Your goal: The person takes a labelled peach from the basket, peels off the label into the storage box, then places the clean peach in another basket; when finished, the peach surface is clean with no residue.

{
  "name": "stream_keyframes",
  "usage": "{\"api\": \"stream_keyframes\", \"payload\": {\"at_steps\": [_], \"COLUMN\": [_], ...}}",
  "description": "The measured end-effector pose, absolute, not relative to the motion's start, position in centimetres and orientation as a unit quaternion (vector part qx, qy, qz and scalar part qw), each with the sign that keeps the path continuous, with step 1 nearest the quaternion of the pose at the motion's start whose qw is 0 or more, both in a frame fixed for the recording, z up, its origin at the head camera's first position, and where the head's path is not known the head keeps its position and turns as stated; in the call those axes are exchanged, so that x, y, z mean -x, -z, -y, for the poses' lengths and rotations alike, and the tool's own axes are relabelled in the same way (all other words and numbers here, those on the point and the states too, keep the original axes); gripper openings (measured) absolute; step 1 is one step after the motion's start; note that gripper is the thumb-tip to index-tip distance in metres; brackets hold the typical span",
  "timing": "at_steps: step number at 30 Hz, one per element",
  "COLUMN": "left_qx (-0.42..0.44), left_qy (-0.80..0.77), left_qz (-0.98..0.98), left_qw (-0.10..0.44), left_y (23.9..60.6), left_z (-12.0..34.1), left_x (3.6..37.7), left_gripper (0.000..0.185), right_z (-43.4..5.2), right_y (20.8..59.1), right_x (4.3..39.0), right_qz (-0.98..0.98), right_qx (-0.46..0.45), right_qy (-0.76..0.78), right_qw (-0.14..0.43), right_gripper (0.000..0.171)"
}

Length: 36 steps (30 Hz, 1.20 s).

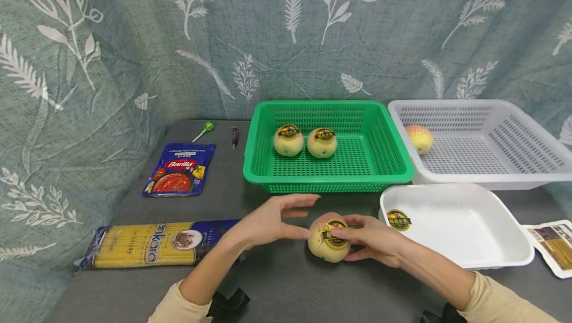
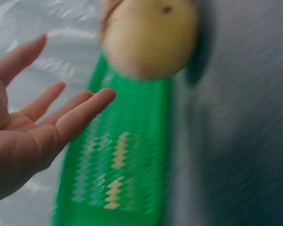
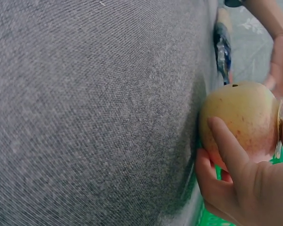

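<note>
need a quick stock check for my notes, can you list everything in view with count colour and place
peach with sticker: 1, yellow-pink, on the table between both hands
peaches in green basket: 2, yellow, stickered, side by side
green basket: 1, green, centre back of the table
peach in white basket: 1, yellow-pink, left end
white basket: 1, white, back right
white tray: 1, white, front right, one sticker on its rim
label card: 1, white and yellow, far right edge
sauce pouch: 1, blue and red, back left
spaghetti pack: 1, yellow and blue, front left
lollipop: 1, green, back left
small wrapped item: 1, dark, beside the lollipop
table: 1, grey
left hand: open, beside the peach
right hand: holds the peach
</note>
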<state>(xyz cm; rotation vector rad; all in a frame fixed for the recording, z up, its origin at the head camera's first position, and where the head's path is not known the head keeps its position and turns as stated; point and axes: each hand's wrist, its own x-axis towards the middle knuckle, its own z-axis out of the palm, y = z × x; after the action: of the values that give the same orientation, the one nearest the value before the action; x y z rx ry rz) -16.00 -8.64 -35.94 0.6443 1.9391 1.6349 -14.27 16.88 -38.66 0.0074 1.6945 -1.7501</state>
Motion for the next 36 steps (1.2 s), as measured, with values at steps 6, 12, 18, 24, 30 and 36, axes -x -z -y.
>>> {"api": "stream_keyframes", "payload": {"at_steps": [6, 12, 18, 24, 30, 36], "left_qx": [-0.225, -0.217, -0.206, -0.191, -0.173, -0.169], "left_qy": [-0.573, -0.578, -0.581, -0.594, -0.616, -0.625], "left_qz": [-0.732, -0.741, -0.745, -0.734, -0.714, -0.701], "left_qw": [0.292, 0.264, 0.257, 0.268, 0.285, 0.299], "left_y": [38.4, 39.3, 39.6, 39.8, 39.9, 40.1], "left_z": [6.9, 6.0, 5.9, 6.1, 6.3, 6.4], "left_x": [15.8, 15.4, 15.5, 15.7, 16.0, 16.2], "left_gripper": [0.071, 0.070, 0.067, 0.066, 0.065, 0.065], "right_z": [-16.8, -16.4, -16.5, -17.4, -18.0, -18.2], "right_y": [38.6, 38.4, 37.9, 36.9, 36.1, 36.1], "right_x": [14.4, 14.5, 14.7, 14.7, 14.9, 15.4], "right_qz": [-0.660, -0.674, -0.700, -0.738, -0.734, -0.685], "right_qx": [0.004, 0.005, 0.007, -0.013, -0.019, 0.026], "right_qy": [0.666, 0.656, 0.634, 0.617, 0.627, 0.655], "right_qw": [0.347, 0.341, 0.329, 0.275, 0.258, 0.319], "right_gripper": [0.073, 0.073, 0.074, 0.064, 0.052, 0.042]}}
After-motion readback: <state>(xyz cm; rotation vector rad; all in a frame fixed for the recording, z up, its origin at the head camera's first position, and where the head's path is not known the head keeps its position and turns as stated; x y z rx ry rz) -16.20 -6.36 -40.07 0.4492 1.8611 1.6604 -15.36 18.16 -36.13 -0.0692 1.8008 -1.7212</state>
